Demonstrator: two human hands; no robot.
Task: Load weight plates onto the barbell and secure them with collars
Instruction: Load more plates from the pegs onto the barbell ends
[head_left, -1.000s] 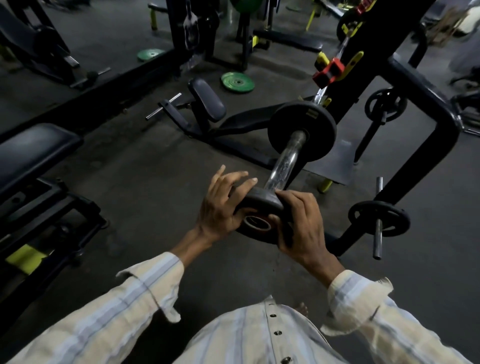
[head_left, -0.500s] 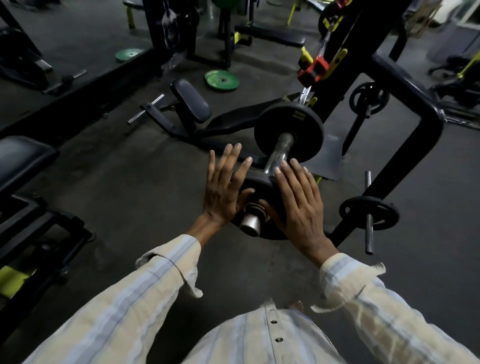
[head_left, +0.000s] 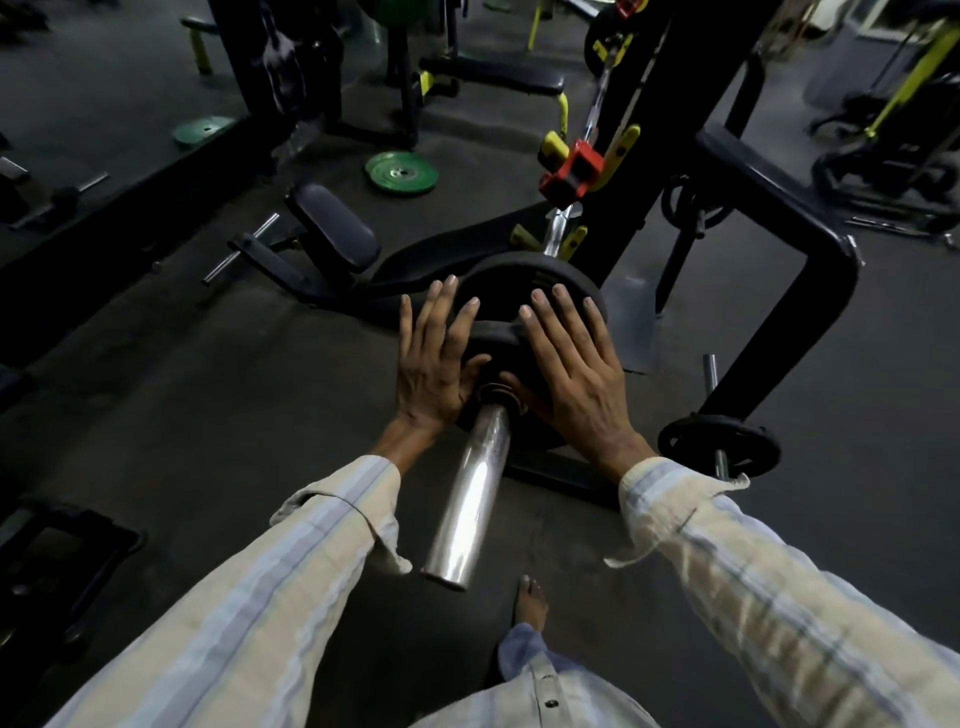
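Observation:
A chrome barbell sleeve (head_left: 470, 499) points toward me from the rack. A small black weight plate (head_left: 496, 338) sits on the sleeve, close against a larger black plate (head_left: 511, 283) behind it. My left hand (head_left: 434, 358) lies flat on the small plate's left side, fingers spread. My right hand (head_left: 574, 369) presses flat on its right side, fingers straight. Both palms rest against the plate face and neither hand grips it. A red and yellow bar catch (head_left: 576, 169) sits on the rack upright beyond the plates.
A black rack frame (head_left: 779, 244) stands to the right, with a small black plate on a storage peg (head_left: 719, 447). Two green plates (head_left: 401, 172) lie on the floor farther off. A padded bench (head_left: 332, 231) stands left of the bar. My bare foot (head_left: 530, 603) is below the sleeve end.
The small plate slid from the sleeve's end up the bar to the larger plate. My hands went from gripping its rim to flat palms pressing its face.

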